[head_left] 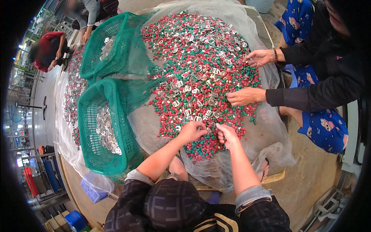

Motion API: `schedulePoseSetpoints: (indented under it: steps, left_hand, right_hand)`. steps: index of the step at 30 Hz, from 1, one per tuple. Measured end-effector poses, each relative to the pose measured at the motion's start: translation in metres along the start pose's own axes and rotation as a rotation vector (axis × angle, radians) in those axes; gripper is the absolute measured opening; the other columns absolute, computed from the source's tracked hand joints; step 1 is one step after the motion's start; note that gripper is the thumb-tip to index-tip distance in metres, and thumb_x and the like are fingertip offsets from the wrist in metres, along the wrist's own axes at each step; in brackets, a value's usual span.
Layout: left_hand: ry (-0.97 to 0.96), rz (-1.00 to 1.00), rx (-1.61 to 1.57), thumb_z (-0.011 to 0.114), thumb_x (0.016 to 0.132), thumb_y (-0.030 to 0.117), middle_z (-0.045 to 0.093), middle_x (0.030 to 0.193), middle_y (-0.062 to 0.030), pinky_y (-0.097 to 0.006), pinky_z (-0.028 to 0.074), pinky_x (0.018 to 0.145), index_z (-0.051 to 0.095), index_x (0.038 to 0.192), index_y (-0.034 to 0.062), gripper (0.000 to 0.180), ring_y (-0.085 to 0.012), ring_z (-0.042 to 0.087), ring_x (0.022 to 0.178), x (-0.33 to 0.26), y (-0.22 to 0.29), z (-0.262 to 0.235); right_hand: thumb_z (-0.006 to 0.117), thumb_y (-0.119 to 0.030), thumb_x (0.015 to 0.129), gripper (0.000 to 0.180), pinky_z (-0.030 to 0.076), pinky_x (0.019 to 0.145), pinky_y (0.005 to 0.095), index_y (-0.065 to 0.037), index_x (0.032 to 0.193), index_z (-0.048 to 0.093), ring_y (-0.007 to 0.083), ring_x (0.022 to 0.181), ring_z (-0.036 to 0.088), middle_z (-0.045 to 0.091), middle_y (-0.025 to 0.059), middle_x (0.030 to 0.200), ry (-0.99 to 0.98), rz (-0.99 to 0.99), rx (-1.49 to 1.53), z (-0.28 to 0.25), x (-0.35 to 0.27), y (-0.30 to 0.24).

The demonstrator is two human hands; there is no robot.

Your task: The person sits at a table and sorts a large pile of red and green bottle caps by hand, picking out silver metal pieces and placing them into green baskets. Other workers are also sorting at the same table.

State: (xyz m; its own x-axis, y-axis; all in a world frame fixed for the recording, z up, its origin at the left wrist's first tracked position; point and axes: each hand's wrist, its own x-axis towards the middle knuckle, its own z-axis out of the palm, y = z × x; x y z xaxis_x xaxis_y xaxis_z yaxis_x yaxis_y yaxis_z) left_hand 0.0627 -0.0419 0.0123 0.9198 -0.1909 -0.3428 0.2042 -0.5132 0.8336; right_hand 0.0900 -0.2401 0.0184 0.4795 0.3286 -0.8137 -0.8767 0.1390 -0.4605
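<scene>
Over the near part of a wide heap of small red, green and white tumbling stones (199, 152), both my hands work close together. My left hand (192, 131) is closed, with a small silver piece that looks like a metal buckle at its fingertips. Thumb and fingers of my right hand (227, 136) are pinched together, and a greyish metal buckle (213, 126) shows at the thumb tip. Many flat silver slotted buckles (188, 112) lie scattered among the stones, just beyond my hands and farther up the heap.
Sheer white netting (266, 145) lies beneath the heap. To the left stand a near green basket (88, 154) and a far green basket (87, 63), both netted and holding buckles. A co-worker's hands (247, 96) reach in from the right. Other people sit at the far left.
</scene>
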Motion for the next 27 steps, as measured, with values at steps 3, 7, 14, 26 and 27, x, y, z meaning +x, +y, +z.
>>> schedulePoseSetpoints:
  steps: [3, 7, 14, 26, 27]
  left_hand:
    - [-0.119, -0.201, -0.516, 0.066, 0.079, 0.019, 0.058, 0.069, 0.0002, -0.023, 0.037, 0.048, 0.061, 0.088, 0.0048, 0.018, -0.0070, 0.049, 0.055, -0.006, 0.011, -0.015]
    - [-0.206, -0.315, -0.900, 0.063, 0.083, 0.017, 0.058, 0.071, 0.0009, -0.016, 0.029, 0.045, 0.057, 0.091, 0.0075, 0.014, -0.0022, 0.045, 0.055, -0.018, 0.025, -0.029]
    - [-0.033, -0.041, -0.630, 0.063, 0.082, 0.013, 0.058, 0.072, 0.0004, -0.022, 0.041, 0.053, 0.057, 0.088, 0.0041, 0.013, -0.0059, 0.051, 0.060, -0.027, 0.029, -0.032]
    - [0.394, 0.183, 0.055, 0.062, 0.079, 0.006, 0.063, 0.075, -0.0115, -0.032, 0.048, 0.059, 0.055, 0.088, 0.0036, 0.012, -0.0243, 0.063, 0.068, -0.035, 0.038, -0.023]
    - [0.384, 0.187, -0.012, 0.061, 0.079, 0.005, 0.062, 0.076, -0.0105, -0.031, 0.047, 0.059, 0.055, 0.088, 0.0034, 0.011, -0.0223, 0.062, 0.068, -0.035, 0.038, -0.023]
  right_hand:
    - [0.057, -0.030, 0.087, 0.023, 0.027, 0.040, 0.0203, -0.007, 0.090, 0.059, 0.0061, 0.048, 0.038, 0.044, -0.0044, 0.060, -0.145, 0.017, -0.073, 0.002, -0.001, -0.004]
    - [0.054, -0.027, 0.089, 0.021, 0.034, 0.045, 0.0227, -0.007, 0.094, 0.057, 0.0093, 0.051, 0.043, 0.055, 0.0019, 0.071, -0.299, 0.068, 0.168, 0.024, -0.008, -0.004]
    - [0.061, -0.013, 0.084, 0.010, 0.037, 0.048, 0.0215, -0.008, 0.092, 0.057, 0.0083, 0.057, 0.045, 0.056, 0.0018, 0.077, -0.326, -0.032, 0.161, 0.022, -0.004, -0.003]
    - [0.065, -0.013, 0.079, 0.013, 0.036, 0.043, 0.0188, -0.004, 0.086, 0.059, 0.0050, 0.050, 0.045, 0.059, 0.0007, 0.072, -0.050, -0.257, -0.216, 0.043, -0.010, -0.025]
    - [0.065, -0.013, 0.080, 0.013, 0.036, 0.044, 0.0189, -0.003, 0.087, 0.060, 0.0051, 0.050, 0.045, 0.059, 0.0005, 0.072, -0.080, -0.269, -0.215, 0.042, -0.009, -0.024]
